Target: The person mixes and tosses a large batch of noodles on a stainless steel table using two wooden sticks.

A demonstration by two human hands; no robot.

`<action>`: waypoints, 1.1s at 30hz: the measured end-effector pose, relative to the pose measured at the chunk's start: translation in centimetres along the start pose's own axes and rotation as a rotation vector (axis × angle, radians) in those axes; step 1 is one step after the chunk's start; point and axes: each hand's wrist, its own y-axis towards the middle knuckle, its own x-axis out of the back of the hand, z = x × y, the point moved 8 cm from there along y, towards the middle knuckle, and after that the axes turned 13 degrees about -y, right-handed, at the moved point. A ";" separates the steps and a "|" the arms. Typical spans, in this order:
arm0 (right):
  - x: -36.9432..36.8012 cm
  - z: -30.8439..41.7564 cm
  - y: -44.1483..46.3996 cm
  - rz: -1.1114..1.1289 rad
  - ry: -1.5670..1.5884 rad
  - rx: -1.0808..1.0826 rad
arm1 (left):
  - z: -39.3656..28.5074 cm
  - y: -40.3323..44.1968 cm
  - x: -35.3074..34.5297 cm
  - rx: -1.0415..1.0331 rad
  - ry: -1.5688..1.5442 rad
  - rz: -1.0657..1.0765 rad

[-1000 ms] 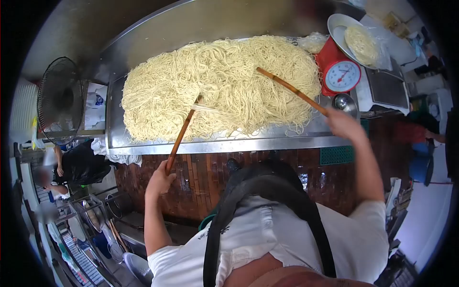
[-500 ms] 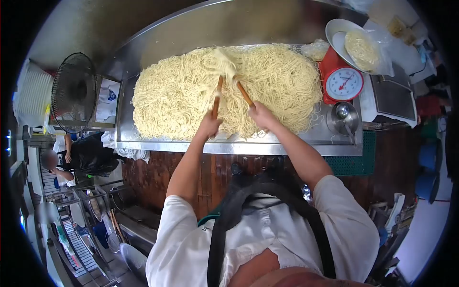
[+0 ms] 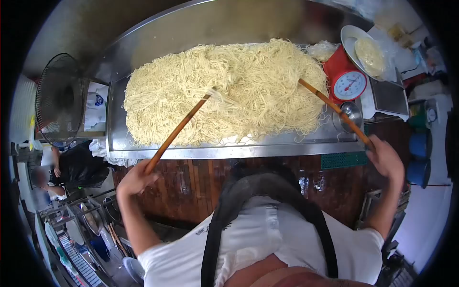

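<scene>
A wide heap of pale yellow noodles is spread over a metal tray table in front of me. My left hand is closed round the near end of a long wooden stick; the stick's far tip reaches into the middle of the heap, with a few strands at it. Out to the right, my right hand grips a second wooden stick. That one slants up and left across the tray's corner, its tip at the right part of the noodles.
Right of the noodles stand a red dial scale with bagged noodles on its pan, and a metal bowl. A fan is at the left. Another person in a dark apron is beyond the table's left end.
Both hands have swung apart and back toward me, left to the left and right to the right. The stick tips, close together in the middle before, are now spread wide.
</scene>
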 end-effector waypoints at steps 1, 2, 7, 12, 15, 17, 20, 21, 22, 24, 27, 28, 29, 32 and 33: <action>1.8 1.4 -1.6 0.085 0.081 -0.026 | -0.8 -2.9 1.9 0.034 0.057 -0.014; 2.4 3.1 -1.2 0.066 0.067 -0.003 | -0.5 -2.4 2.9 -0.003 0.130 -0.045; -10.7 13.7 18.6 0.082 0.100 0.155 | 7.1 14.8 1.0 -0.344 0.449 -0.245; -12.1 34.9 31.2 -0.061 0.602 0.236 | -3.3 30.1 -6.0 -0.493 -0.032 -0.222; -12.5 35.4 30.3 -0.223 0.658 0.279 | -4.6 28.3 -4.3 -0.504 -0.128 -0.117; -16.2 34.3 26.3 -0.239 0.646 0.178 | 0.2 28.9 -4.5 -0.497 -0.148 -0.064; -20.0 37.8 24.5 -0.310 0.702 0.139 | -0.8 29.5 -7.5 -0.608 -0.002 -0.133; -17.7 39.2 24.3 -0.328 0.747 0.129 | -3.4 30.2 -8.8 -0.671 0.065 -0.145; -16.4 39.7 22.8 -0.323 0.797 0.112 | -7.0 28.0 -9.1 -0.493 0.009 -0.083; -10.7 35.4 21.6 -0.266 1.058 0.114 | -14.2 21.2 -8.9 -0.477 -0.148 0.028; -7.9 28.2 18.0 -0.375 0.994 0.137 | -14.6 19.3 -8.4 -0.576 -0.087 0.111; -9.8 25.2 17.6 -0.418 0.939 0.161 | -14.5 19.4 -7.6 -0.615 -0.039 0.141; -10.7 22.5 16.0 -0.379 0.846 0.122 | -12.1 19.7 -6.2 -0.514 0.007 0.194; -10.4 13.8 9.8 -0.129 0.374 0.028 | -1.6 17.4 1.7 -0.261 0.193 0.126; -8.0 12.7 6.6 -0.049 0.204 0.053 | 1.3 14.0 4.2 -0.224 0.191 0.049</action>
